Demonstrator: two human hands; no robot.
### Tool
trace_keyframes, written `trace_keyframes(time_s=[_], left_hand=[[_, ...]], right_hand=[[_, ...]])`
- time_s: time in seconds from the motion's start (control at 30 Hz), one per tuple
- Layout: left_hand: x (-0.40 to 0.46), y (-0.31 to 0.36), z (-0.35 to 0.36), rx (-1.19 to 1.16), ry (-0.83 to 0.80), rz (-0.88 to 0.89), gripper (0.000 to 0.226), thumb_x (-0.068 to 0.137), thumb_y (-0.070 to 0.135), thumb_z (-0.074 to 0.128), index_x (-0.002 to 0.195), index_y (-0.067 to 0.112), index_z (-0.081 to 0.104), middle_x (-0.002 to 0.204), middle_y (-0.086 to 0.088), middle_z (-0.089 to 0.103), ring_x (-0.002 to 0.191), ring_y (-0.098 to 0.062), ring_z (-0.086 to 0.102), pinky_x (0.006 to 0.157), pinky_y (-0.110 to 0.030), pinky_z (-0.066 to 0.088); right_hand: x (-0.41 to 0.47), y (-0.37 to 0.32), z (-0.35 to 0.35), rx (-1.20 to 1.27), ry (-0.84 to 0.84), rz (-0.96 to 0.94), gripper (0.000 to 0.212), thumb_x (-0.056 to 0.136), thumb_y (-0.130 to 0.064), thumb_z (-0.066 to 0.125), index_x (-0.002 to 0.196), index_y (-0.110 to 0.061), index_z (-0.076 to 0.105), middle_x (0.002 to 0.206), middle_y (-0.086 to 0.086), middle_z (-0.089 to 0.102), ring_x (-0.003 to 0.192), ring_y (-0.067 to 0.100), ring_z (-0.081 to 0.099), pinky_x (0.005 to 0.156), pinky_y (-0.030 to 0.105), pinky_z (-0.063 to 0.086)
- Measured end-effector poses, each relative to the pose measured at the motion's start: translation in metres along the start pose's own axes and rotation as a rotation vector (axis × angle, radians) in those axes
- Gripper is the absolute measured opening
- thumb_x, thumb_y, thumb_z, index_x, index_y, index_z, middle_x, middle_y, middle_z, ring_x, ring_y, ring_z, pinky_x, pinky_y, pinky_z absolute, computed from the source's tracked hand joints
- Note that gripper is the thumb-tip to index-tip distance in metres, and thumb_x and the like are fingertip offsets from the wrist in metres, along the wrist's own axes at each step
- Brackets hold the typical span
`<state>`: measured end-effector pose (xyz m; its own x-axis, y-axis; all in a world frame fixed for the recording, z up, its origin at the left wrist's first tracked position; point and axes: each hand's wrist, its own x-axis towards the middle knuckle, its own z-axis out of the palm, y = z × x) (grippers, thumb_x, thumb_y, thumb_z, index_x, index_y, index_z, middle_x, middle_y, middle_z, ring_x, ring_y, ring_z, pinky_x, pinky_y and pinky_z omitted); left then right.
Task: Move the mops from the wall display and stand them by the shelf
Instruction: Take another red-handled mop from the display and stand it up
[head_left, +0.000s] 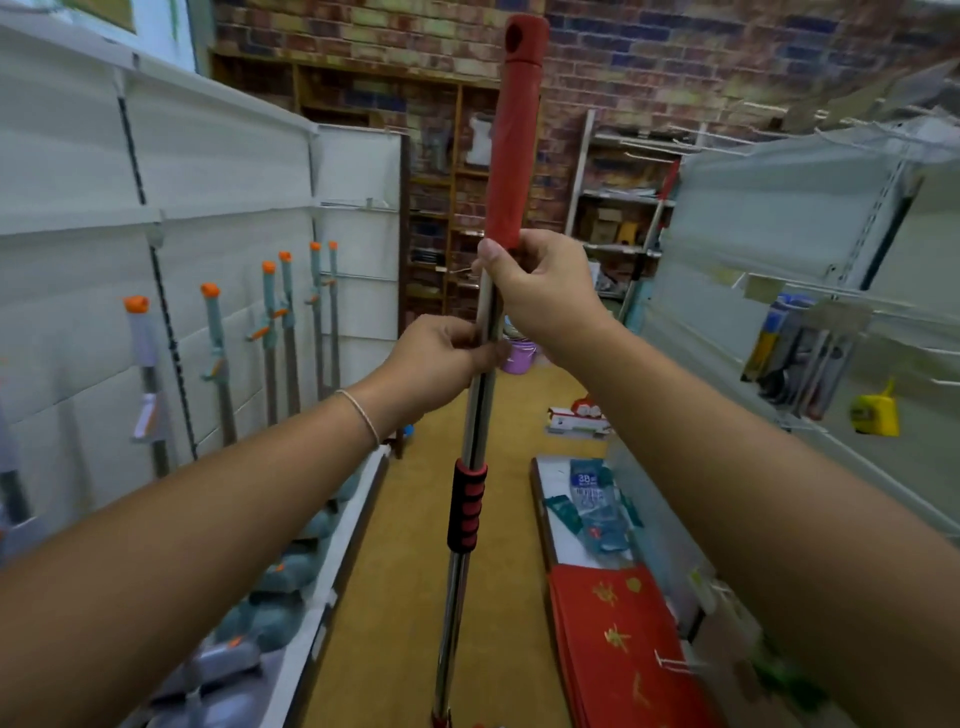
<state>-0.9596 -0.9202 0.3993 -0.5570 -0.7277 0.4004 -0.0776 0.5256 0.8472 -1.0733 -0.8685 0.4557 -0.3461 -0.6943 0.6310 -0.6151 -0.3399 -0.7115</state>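
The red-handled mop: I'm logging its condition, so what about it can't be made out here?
Head view only:
- Mop head: cut off by the bottom edge.
- Shaft where the left hand and right hand grip it: covered by fingers.
- Packet print on the low shelf: too small and blurred.

The mop (470, 426) ran off the bottom edge, its head unseen; the left-side shelf goods (270, 613) were blurred.

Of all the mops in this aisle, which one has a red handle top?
The mop held upright in both hands; the mops along the left wall have grey handles with orange caps.
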Motion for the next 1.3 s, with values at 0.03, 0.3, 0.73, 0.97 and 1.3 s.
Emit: trace_keyframes(time_s=[0.03,0.3,0.73,0.97,1.3], left_hand=[[0.016,-0.01,0.005,-0.019,-0.003,0.005,0.012,0.084,0.031,0.071,0.081,0.019,0.073,0.086,-0.009,0.074,0.09,-0.028,0.07,0.09,-0.049,0.054],[0.153,-0.062,0.034,-0.094,-0.082,-0.026,0.013,0.09,0.025,0.064,0.092,0.016,0.072,0.086,-0.003,0.075,0.086,-0.012,0.07,0.079,-0.028,0.05],[0.345,-0.146,0.053,-0.197,0.007,-0.04,0.014,0.086,0.02,0.069,0.095,0.011,0.073,0.088,-0.012,0.074,0.087,-0.027,0.071,0.081,-0.045,0.057],[0.459,-0.205,0.046,-0.252,-0.043,-0.063,0.017,0.084,0.02,0.072,0.097,0.008,0.074,0.094,-0.016,0.073,0.094,-0.033,0.069,0.086,-0.046,0.056],[0.618,-0.267,0.051,-0.294,-0.155,-0.016,0.014,0.083,0.021,0.074,0.092,0.01,0.074,0.087,-0.01,0.075,0.08,-0.016,0.069,0.066,-0.023,0.051]], right_hand=[[0.013,0.014,0.001,0.002,0.0,0.007,0.019,0.095,-0.031,0.062,0.087,-0.016,0.071,0.061,-0.013,0.061,0.055,-0.002,0.056,0.057,0.022,0.045],[0.128,0.11,0.0,-0.001,-0.043,0.042,0.02,0.095,-0.032,0.061,0.093,-0.015,0.071,0.071,-0.007,0.063,0.065,0.009,0.06,0.062,0.027,0.048],[0.288,0.225,0.026,-0.086,-0.101,0.096,0.021,0.095,-0.037,0.06,0.1,-0.018,0.068,0.086,0.008,0.07,0.072,0.014,0.065,0.073,0.034,0.057],[0.381,0.286,0.063,-0.107,0.011,0.114,0.025,0.088,-0.04,0.069,0.088,-0.015,0.073,0.087,0.018,0.072,0.07,0.019,0.064,0.073,0.044,0.059],[0.505,0.369,0.09,-0.088,0.205,0.137,0.019,0.081,-0.031,0.079,0.081,-0.012,0.074,0.088,0.021,0.074,0.075,0.027,0.069,0.077,0.056,0.057]])
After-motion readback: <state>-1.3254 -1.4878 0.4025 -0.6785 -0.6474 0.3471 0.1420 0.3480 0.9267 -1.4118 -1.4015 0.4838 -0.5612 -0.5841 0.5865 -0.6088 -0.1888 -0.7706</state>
